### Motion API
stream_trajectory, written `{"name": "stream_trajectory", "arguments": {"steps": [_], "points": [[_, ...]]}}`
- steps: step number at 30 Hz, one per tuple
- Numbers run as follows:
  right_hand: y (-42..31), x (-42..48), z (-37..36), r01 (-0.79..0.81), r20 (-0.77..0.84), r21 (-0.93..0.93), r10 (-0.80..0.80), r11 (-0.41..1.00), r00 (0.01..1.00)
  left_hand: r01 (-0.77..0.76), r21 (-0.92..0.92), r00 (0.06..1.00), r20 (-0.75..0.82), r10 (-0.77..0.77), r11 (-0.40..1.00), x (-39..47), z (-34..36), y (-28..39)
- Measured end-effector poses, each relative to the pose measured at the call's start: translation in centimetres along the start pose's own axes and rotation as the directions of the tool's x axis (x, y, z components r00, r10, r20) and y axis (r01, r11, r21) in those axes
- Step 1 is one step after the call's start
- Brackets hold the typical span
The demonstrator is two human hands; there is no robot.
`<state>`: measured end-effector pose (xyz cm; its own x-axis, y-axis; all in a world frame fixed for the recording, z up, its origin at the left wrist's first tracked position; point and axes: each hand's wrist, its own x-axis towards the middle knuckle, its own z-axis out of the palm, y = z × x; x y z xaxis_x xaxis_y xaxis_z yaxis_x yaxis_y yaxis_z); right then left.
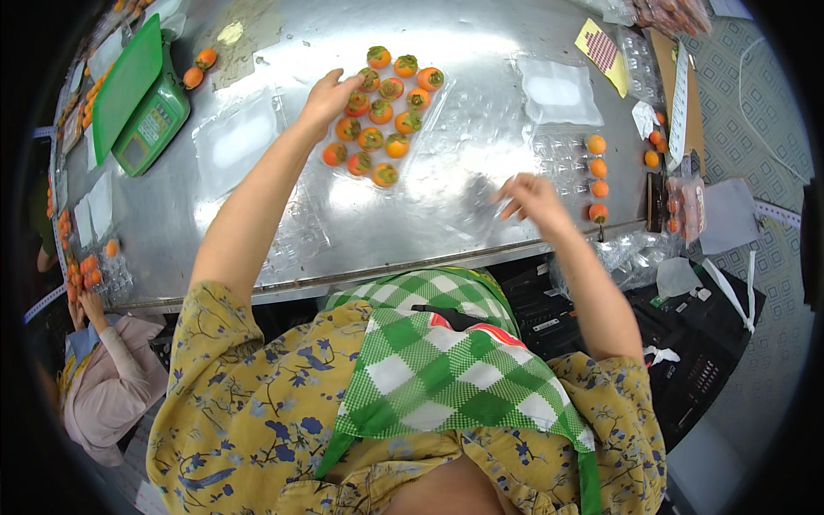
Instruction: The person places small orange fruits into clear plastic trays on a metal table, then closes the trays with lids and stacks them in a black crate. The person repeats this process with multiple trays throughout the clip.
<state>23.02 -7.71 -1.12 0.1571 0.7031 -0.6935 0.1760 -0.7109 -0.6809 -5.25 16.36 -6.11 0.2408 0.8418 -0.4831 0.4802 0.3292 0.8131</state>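
Note:
Small orange persimmons (pixel 380 111) with green calyxes, several of them, stand in staggered rows on a pale sheet at the middle of the steel table (pixel 360 222). My left hand (pixel 331 100) is at the upper left of this group, its fingertips at one fruit; whether it grips that fruit I cannot tell. To the right of the group my right hand (pixel 531 201) hovers blurred over the near part of the table, fingers bent, beside clear plastic. Clear plastic trays (pixel 560 164) lie right of it, with a column of persimmons (pixel 598 168) along their right side.
A green scale (pixel 145 132) stands at the upper left. White foam-like sheets (pixel 235 145) lie on both sides. A yellow mesh cloth (pixel 602 55) is at the upper right. A black crate (pixel 695 360) stands below the right edge. Another person (pixel 112 380) works at the far left.

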Motion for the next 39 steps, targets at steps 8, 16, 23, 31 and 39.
{"name": "stream_trajectory", "arguments": {"steps": [8,16,23,31,39], "points": [[6.4,-3.7,11.6,-0.315,0.243,0.569,0.210,0.760,0.947,-0.320,0.441,0.934,0.297,0.200,0.839,5.9,4.7,3.9],[5.4,-5.9,13.7,-0.402,0.365,0.696,0.188,0.595,0.912,-0.513,0.494,0.825,0.510,0.244,0.701,6.7,9.4,5.9],[5.3,-9.5,7.5,0.056,0.052,-0.035,-0.054,0.998,0.997,-0.540,0.371,0.805,0.491,0.334,0.756,4.3,8.8,6.3],[5.0,-4.6,6.3,0.325,0.046,-0.371,-0.333,0.870,0.942,-0.603,0.115,0.789,-0.059,0.612,0.789,-10.7,4.8,-0.5],[1.3,-2.1,3.9,0.277,-0.015,-0.297,-0.295,0.914,0.955,-0.451,0.268,0.857,-0.135,0.497,0.851,-18.5,4.3,-7.4]]}}
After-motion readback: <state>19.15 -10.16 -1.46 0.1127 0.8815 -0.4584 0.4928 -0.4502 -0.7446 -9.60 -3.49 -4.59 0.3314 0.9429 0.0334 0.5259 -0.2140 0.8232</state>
